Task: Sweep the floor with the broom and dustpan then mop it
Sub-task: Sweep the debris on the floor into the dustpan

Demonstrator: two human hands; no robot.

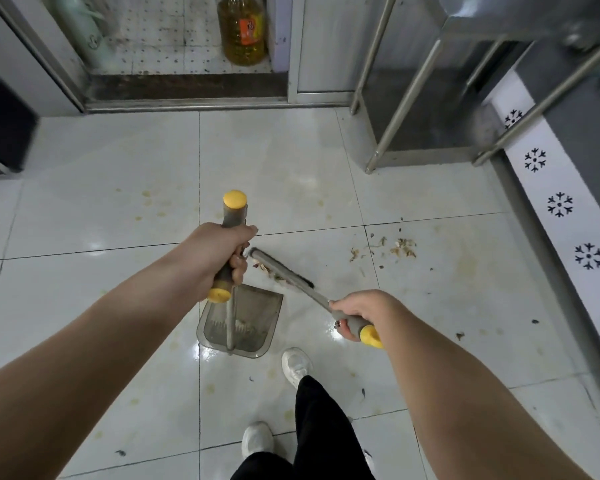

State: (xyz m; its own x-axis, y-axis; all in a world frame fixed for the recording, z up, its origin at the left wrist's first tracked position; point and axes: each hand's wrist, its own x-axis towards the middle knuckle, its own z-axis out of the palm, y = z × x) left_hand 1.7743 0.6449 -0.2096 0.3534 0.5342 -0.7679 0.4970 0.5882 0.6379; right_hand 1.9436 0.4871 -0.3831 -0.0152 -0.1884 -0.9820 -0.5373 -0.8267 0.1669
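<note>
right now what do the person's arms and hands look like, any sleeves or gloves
Both forearms are bare right up to the frame edge: no sleeves show. The left hand and right hand wear no gloves, and no watch, ring or bracelet is visible on either.

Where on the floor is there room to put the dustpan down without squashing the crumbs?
Bare white tiles lie left of the grey dustpan, up to the doorway sill. It is crowded to the right: scraps lie between the broom head and the patterned wall strip.
</note>
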